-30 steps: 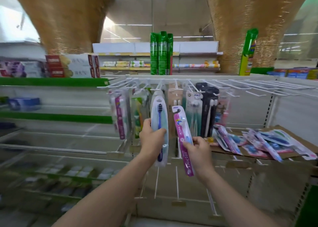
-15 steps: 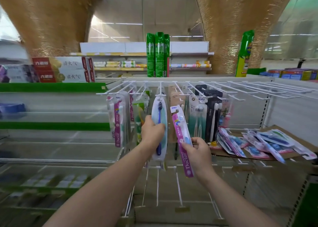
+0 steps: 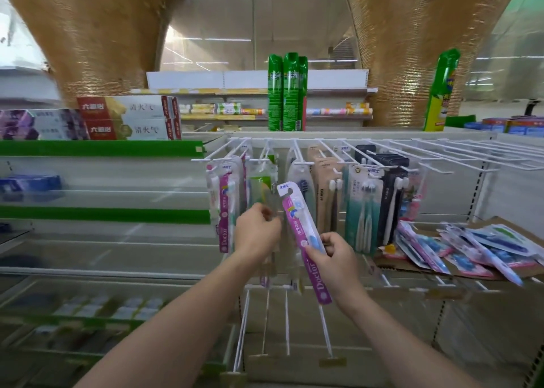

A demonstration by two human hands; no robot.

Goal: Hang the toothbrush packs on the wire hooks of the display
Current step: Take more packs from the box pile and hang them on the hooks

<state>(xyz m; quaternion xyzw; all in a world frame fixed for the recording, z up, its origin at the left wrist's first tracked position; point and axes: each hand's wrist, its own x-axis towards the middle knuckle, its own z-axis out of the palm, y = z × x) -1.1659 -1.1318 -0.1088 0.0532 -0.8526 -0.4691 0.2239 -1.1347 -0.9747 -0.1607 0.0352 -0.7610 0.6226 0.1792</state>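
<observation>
Bare wire hooks point(image 3: 459, 152) at two o'clock leave open air beneath, down to the loose packs point(image 3: 471, 249) piled on cardboard at three o'clock. From eleven to one o'clock hanging toothbrush packs point(image 3: 365, 205) crowd the rail with narrow gaps between. At six o'clock, lower hooks point(image 3: 287, 320) jut forward.

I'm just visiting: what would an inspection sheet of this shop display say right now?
Surface: white wire hooks, several at right bare.
Job's things: pink pack in hand, not yet hung; other packs hanging.
Clutter: loose packs piled on cardboard at right.
Grippers: right hand pinches the pink pack; left hand curled by the hanging packs, grip unclear.
Cables: nothing seen.
Surroundings: green cans above, toothpaste boxes at left.
</observation>
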